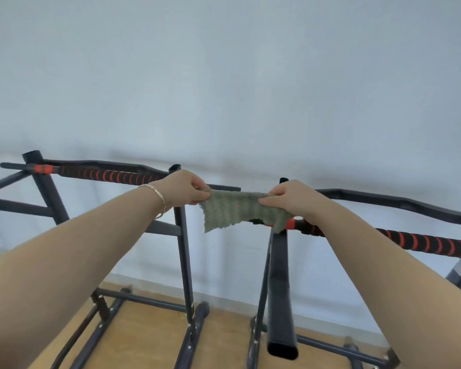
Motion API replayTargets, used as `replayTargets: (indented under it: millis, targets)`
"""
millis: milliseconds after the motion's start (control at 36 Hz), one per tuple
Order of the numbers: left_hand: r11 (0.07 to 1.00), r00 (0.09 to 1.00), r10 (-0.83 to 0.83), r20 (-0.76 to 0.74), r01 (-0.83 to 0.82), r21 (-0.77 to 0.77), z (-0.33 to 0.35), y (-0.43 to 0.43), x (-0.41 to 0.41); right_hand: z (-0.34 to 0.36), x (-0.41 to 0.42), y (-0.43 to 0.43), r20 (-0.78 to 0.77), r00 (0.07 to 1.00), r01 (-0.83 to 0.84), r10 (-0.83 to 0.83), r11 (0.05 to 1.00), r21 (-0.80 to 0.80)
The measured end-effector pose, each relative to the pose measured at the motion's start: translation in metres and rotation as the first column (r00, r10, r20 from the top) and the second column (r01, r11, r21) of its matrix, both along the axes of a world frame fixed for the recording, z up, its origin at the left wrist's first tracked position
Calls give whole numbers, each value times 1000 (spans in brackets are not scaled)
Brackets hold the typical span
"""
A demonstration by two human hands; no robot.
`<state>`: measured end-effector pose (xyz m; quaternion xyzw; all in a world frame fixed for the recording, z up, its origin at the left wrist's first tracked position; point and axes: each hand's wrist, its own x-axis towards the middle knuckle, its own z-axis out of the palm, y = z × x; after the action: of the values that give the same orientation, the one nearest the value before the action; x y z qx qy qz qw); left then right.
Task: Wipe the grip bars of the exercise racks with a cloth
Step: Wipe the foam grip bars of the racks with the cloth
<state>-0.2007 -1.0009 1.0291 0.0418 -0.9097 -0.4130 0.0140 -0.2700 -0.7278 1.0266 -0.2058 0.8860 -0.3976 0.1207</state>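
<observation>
A green cloth [234,210] hangs stretched between my two hands at chest height. My left hand [183,189] pinches its left corner and my right hand [290,199] pinches its right edge. Two dark exercise racks stand before me. The left rack's grip bar [109,175], wrapped in black and red, runs behind my left hand. The right rack's grip bar [431,245], with the same wrap, runs under my right wrist, and the cloth's lower right corner hangs over its red end.
Dark steel uprights [183,262] and a leaning post [280,288] stand between my arms, with base rails on the wooden floor [149,339]. A pale wall [224,75] is close behind the racks. A thin bracelet [157,195] circles my left wrist.
</observation>
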Motion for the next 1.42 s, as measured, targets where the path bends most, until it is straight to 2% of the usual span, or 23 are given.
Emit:
replayTargets:
  millis: [83, 139, 222, 250, 306, 389, 472, 639, 722, 778, 833, 917, 944, 1028, 1056, 1111, 1194, 1250, 1361, 1417]
  targets:
    - [997, 997, 73, -30, -74, -37, 5, -22, -20, 7, -5, -19, -4, 1000, -15, 15, 999, 33]
    - [995, 995, 90, -42, -88, 35, 8, -33, -36, 9, -9, -31, 32, 998, -61, 61, 998, -12]
    - [974, 994, 100, -52, -87, 209, 11, -45, -54, 9, -26, -51, 100, 991, -72, 89, 983, -170]
    - [971, 995, 85, -52, -71, 228, 9, -50, -61, 8, -33, -57, 140, 986, -52, 88, 968, -244]
    - [985, 999, 29, -28, -24, 173, 2, -63, -73, 7, -50, -70, 176, 984, 37, 23, 945, -326]
    - [993, 995, -79, 62, 73, 87, -12, -76, -88, 6, -75, -87, 76, 985, 168, -152, 939, -301]
    - [987, 971, -157, 180, 149, 57, -29, -80, -100, 3, -97, -105, 7, 968, 243, -250, 934, -263]
    - [986, 909, -157, 387, 119, 121, -67, -87, -126, -12, -132, -144, -51, 941, 327, -334, 939, -108]
    - [993, 897, -120, 426, 106, 57, -82, -92, -137, -25, -146, -161, -94, 931, 348, -353, 935, -63]
    - [989, 904, -106, 414, 140, -52, -90, -96, -142, -33, -151, -171, -144, 921, 360, -362, 932, -39]
    - [952, 917, -107, 383, 206, -227, -96, -99, -146, -41, -153, -180, -221, 910, 360, -351, 933, 1]
    - [798, 961, -121, 248, 243, -552, -98, -99, -152, -50, -153, -190, -366, 876, 381, -313, 916, 128]
    - [758, 975, -130, 178, 213, -617, -99, -99, -154, -52, -152, -192, -407, 860, 407, -309, 896, 179]
    - [728, 990, -114, -86, 24, -685, -101, -104, -155, -55, -151, -197, -448, 846, 445, -290, 846, 293]
    - [682, 976, -117, -181, -54, -729, -103, -108, -156, -56, -151, -199, -435, 858, 429, -274, 849, 310]
    - [574, 947, -157, -280, -143, -806, -106, -119, -160, -59, -151, -203, -389, 901, 348, -192, 855, 384]
    - [521, 931, -245, -270, -108, -847, -112, -136, -172, -68, -149, -210, -278, 960, 163, -2, 813, 559]
    - [507, 933, -264, -243, -80, -858, -111, -140, -178, -75, -149, -214, -255, 963, 105, 81, 763, 638]
    - [534, 950, -254, -179, -16, -846, -103, -139, -177, -76, -147, -216, -317, 938, 114, 138, 743, 660]
    - [499, 955, -255, -149, -2, -866, -99, -141, -173, -73, -148, -215, -311, 930, 61, 195, 752, 656]
